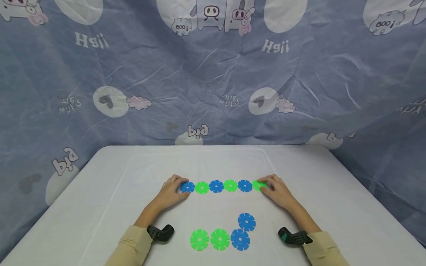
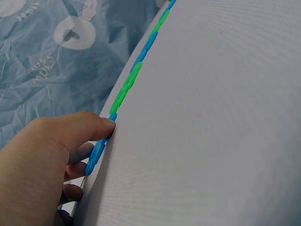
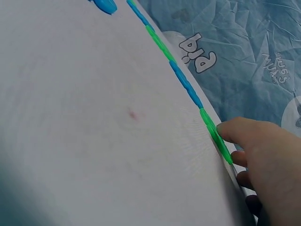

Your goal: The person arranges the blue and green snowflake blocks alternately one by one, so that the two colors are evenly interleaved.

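Several flat plastic notched interlocking discs, blue and green by turns, lie in a straight row across the white table, edge to edge. At the row's left end my left hand (image 1: 172,191) grips a blue disc (image 1: 187,187) between thumb and fingers. My right hand (image 1: 277,191) likewise pinches the green disc (image 1: 259,185) at the right end. Between them run a green disc (image 1: 202,187), a blue disc (image 1: 216,186), another green disc (image 1: 230,186) and another blue disc (image 1: 244,186). Whether their notches are linked, I cannot tell.
Nearer the front of the white table (image 1: 283,162) lie two loose green discs (image 1: 199,239) side by side, with two loose blue discs (image 1: 240,239) at their right, one behind the other. A patterned blue cloth (image 1: 213,74) hangs behind the table.
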Motion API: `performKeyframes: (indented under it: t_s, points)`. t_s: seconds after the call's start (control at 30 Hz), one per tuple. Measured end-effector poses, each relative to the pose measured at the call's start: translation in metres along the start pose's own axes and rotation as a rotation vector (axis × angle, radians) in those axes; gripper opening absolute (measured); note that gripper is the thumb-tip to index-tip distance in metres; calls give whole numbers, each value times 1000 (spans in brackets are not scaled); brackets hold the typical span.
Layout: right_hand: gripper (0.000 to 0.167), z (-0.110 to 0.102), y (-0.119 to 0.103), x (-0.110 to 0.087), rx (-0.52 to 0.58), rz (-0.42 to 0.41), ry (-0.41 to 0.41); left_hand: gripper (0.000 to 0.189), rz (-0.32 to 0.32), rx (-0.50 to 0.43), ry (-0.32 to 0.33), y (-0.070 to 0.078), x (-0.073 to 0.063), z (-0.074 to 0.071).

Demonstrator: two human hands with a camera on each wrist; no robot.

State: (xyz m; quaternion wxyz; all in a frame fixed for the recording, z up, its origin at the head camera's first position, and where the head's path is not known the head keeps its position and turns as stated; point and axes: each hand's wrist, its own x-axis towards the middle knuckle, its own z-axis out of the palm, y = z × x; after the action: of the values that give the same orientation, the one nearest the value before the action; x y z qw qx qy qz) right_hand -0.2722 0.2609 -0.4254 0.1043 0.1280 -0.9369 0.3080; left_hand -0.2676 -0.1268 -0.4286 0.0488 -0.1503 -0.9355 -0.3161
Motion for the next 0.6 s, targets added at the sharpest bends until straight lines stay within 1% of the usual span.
performKeyframes:
  t_s: [0.1,0.2,0.33,0.4,0.47,0.53,0.6]
  points:
    - [24,1,-1,2,47,-10,34,46,-5,-4,10,-2,0,-1]
    - [20,2,-3,2,86,-13,88,46,-7,3,13,-4,0,-1]
    - [14,5,-10,-4,77,-21,144,46,-9,7,4,-5,-2,1]
    - [11,8,-17,-9,75,-63,154,46,-10,0,3,-4,-2,1]
    - [9,12,-25,-15,76,-133,153,46,-7,-3,5,-3,-2,1]
    - [11,15,-33,-21,75,-211,144,46,0,-2,5,-2,-1,1]
    - [14,18,-40,-26,71,-272,126,46,3,5,3,-1,0,0]
